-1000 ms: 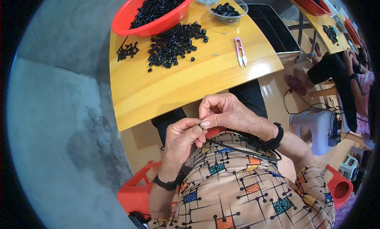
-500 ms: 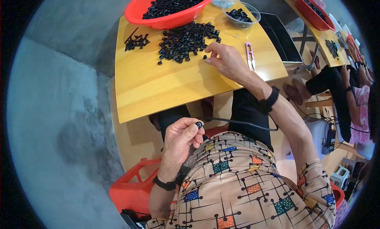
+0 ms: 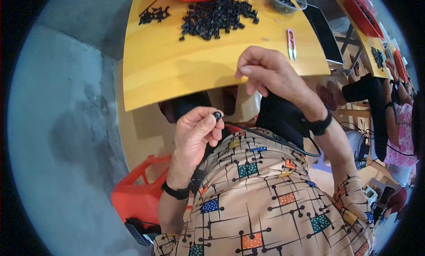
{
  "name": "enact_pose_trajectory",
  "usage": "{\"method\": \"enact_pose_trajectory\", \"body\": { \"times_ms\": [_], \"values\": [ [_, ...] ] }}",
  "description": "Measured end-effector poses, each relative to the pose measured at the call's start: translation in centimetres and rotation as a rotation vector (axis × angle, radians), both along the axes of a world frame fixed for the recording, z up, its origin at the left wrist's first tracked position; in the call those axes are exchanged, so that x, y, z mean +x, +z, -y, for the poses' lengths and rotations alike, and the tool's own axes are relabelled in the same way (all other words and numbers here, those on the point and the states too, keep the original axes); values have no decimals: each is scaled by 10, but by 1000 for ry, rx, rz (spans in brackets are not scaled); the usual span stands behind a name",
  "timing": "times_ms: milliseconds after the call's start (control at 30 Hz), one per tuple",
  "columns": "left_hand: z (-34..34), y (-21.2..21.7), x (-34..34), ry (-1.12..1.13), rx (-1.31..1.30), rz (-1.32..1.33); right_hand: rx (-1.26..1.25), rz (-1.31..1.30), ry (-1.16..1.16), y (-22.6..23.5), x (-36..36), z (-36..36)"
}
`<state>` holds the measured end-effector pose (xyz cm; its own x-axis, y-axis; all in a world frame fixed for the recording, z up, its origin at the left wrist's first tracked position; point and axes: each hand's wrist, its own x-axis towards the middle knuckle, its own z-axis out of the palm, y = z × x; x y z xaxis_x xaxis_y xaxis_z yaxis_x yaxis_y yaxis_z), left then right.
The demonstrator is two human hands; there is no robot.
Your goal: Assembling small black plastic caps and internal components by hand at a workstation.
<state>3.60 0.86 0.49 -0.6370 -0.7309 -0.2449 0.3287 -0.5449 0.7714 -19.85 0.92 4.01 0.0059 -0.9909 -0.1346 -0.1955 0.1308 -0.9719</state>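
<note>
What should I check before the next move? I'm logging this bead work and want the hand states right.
1. Left hand pinches a small black bead at its fingertips: ok.
2. Right hand holds something: cannot tell, fingers curled.
3. Pile of black beads lies on the yellow table: ok.
4. Pink snips lie flat on the table, untouched: ok.
5. Black cord runs clear of both hands: not ok, it meets the left hand.

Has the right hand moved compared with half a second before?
Yes. The right hand was at the pile of black parts on the table; now it has come back toward the body, over the near table edge.
</note>
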Motion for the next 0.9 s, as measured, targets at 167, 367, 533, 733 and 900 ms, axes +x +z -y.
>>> {"method": "enact_pose_trajectory", "body": {
  "times_ms": [167, 367, 533, 733, 900],
  "values": [
    [-5, 3, -7, -28, -17, 60, 46, 239, 72, 3, -8, -53],
    [-13, 12, -14, -116, -26, 128, 159, 392, -30, 10, 2, -81],
    [-19, 16, -15, -229, 45, 78, 92, 517, 53, 2, 12, -86],
    [-24, 22, -17, -280, 27, 164, 49, 480, 11, -9, 19, -93],
    [-25, 20, -16, -312, 55, 171, 134, 507, 32, -11, 25, -94]
  ]
}}
